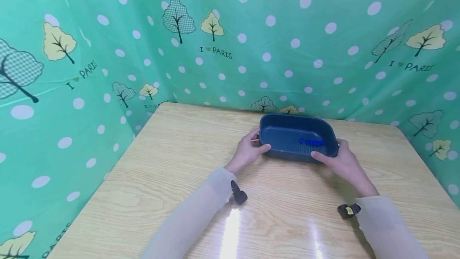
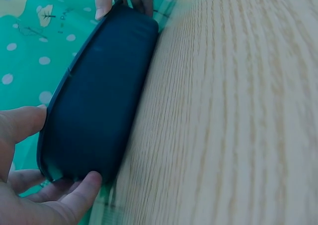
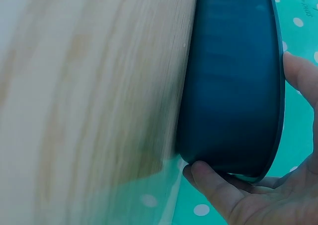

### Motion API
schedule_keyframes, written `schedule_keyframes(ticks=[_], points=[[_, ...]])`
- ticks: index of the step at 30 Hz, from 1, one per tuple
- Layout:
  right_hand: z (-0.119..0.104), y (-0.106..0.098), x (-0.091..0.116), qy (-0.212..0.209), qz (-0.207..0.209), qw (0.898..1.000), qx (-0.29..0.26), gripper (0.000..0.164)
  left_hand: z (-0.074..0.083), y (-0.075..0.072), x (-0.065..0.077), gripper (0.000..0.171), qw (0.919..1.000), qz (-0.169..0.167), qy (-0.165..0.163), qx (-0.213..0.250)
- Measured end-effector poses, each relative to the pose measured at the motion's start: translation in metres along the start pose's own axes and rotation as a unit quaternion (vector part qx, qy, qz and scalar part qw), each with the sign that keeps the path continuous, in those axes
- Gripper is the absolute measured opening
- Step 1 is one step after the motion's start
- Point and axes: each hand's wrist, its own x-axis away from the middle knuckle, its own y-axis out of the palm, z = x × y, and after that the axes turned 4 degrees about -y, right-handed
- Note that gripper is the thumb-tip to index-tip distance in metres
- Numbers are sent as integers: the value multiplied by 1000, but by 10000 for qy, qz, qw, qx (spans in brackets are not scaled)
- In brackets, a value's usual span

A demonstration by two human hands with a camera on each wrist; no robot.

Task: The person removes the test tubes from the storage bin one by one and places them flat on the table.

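Observation:
A dark blue rectangular basin (image 1: 278, 136) with rounded corners is at the far part of the wooden table. My left hand (image 1: 248, 150) grips its left end, the thumb over the near rim. At the opposite end my right hand (image 1: 341, 160) holds the basin, its thumb also on the near rim. Several small bright blue pieces (image 1: 314, 142) lie in a row inside, toward the right. In the left wrist view the basin's outer wall (image 2: 94, 91) stands between both hands. The right wrist view shows fingertips (image 3: 206, 173) at the lower edge of the basin.
The light wooden table (image 1: 172, 163) extends in front of the basin and to both sides. A green cloth (image 1: 223, 75) with white dots and printed trees hangs behind the table and along its sides. Black wrist cameras (image 1: 238, 193) are strapped over the pale sleeves.

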Motion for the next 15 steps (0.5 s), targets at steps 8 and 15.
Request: schedule_keyframes(ticks=[8, 15], points=[[-3, 3, 1, 4, 1, 10000, 7, 124, 2, -4, 1, 70, 10000, -20, -23, 60], [-3, 4, 0, -102, -9, 9999, 16, 123, 2, -7, 3, 70, 9999, 16, -23, 118]])
